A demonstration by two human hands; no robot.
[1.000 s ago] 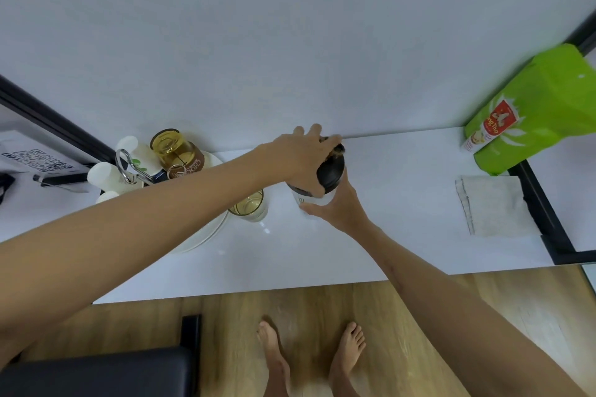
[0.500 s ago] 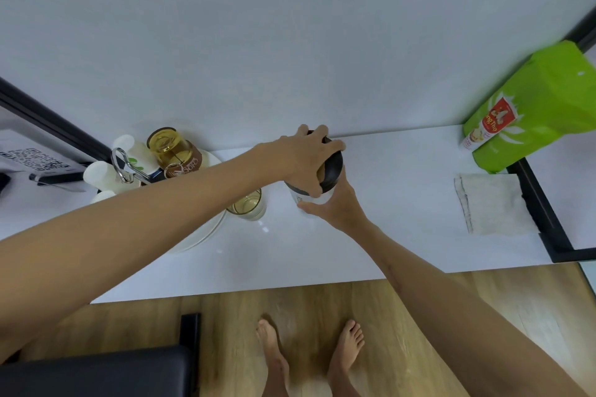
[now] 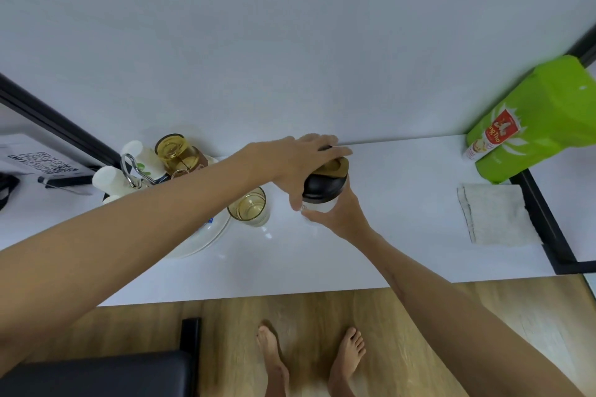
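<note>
White counter (image 3: 403,235) — left grip (image 3: 300,164), right grip (image 3: 342,216) hold shaker (image 3: 324,188); bag (image 3: 541,126): "Tho".

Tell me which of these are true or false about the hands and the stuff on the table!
1. The left hand grips the black lid on top of the bottle. True.
2. The right hand lies flat on the table and holds nothing. False: it holds the bottle's body.
3. A glass stands right beside the bottle. True.
4. The green bag lies on the floor by the feet. False: it stands on the table, at the far right.
</note>
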